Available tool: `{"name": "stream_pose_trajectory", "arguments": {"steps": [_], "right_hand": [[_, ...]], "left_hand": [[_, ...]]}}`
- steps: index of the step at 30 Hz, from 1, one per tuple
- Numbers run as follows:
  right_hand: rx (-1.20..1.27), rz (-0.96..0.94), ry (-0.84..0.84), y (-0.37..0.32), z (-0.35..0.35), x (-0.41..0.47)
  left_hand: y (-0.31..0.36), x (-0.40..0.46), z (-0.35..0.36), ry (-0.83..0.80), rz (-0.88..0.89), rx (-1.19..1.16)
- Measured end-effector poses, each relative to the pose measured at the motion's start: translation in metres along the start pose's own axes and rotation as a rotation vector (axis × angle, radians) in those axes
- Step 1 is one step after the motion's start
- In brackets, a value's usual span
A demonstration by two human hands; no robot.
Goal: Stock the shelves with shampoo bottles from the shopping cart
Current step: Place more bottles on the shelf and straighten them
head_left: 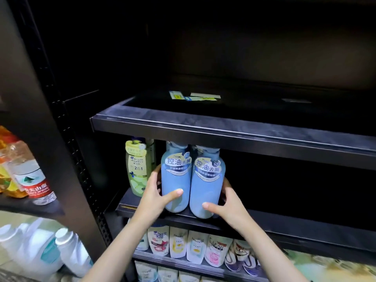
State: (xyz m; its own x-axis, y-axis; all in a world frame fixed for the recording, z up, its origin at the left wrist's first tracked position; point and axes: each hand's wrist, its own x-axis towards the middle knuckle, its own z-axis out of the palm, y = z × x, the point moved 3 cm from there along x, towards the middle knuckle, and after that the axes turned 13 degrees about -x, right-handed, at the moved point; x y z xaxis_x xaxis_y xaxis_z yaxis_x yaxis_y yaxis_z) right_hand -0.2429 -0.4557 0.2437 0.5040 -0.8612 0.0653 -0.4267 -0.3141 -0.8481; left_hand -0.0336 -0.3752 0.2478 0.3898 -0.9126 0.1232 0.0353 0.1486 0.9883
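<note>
On the middle shelf (284, 222) of a dark metal rack, near its front edge, two pale blue shampoo bottles stand upright side by side, touching or nearly so. The left blue bottle (176, 180) and the right blue bottle (207, 186) look the same: rounded shoulders, smooth matte blue bodies, a silver-and-white label band across the upper part with large Chinese characters, and light pump tops partly hidden behind the lip of the upper shelf (223, 127). The person's left hand (156, 192) grips the left blue bottle, thumb laid across its front, fingers curled round its left side. The right hand (225, 204) grips the right blue bottle low down, thumb on the front, fingers wrapped behind its right side. Both bottle bases appear to sit on the shelf, though the hands hide part of the contact. Just left of the pair, a little further back, stands a green shampoo bottle (136, 169) with a yellow-green cap. The upper shelf carries a few flat price tags (193, 96). Below, a row of refill pouches (195, 247) fills the lower shelf. On the neighbouring rack at far left: a water bottle (30, 176) with a red label, and white jugs (40, 247) beneath.
</note>
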Motion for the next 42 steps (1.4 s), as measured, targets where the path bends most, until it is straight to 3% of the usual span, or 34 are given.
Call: {"name": "stream_pose_trajectory", "arguments": {"steps": [6, 13, 19, 26, 34, 42], "right_hand": [[-0.098, 0.109, 0.283, 0.003, 0.028, -0.013], [-0.163, 0.217, 0.291, 0.002, 0.036, 0.009], [-0.164, 0.098, 0.331, 0.005, 0.045, 0.002], [-0.435, 0.242, 0.38, 0.003, 0.052, 0.006], [-0.412, 0.184, 0.368, 0.009, 0.054, 0.005], [-0.412, 0.185, 0.366, 0.016, 0.057, 0.008]], "left_hand": [[-0.027, -0.014, 0.006, 0.2, 0.008, 0.094], [-0.033, 0.006, 0.003, 0.224, -0.002, 0.062], [-0.04, 0.003, 0.01, 0.223, 0.055, 0.185], [-0.044, 0.004, 0.019, 0.433, 0.004, 0.392], [-0.046, -0.001, 0.014, 0.35, 0.094, 0.381], [-0.052, 0.001, 0.01, 0.361, 0.045, 0.306]]}}
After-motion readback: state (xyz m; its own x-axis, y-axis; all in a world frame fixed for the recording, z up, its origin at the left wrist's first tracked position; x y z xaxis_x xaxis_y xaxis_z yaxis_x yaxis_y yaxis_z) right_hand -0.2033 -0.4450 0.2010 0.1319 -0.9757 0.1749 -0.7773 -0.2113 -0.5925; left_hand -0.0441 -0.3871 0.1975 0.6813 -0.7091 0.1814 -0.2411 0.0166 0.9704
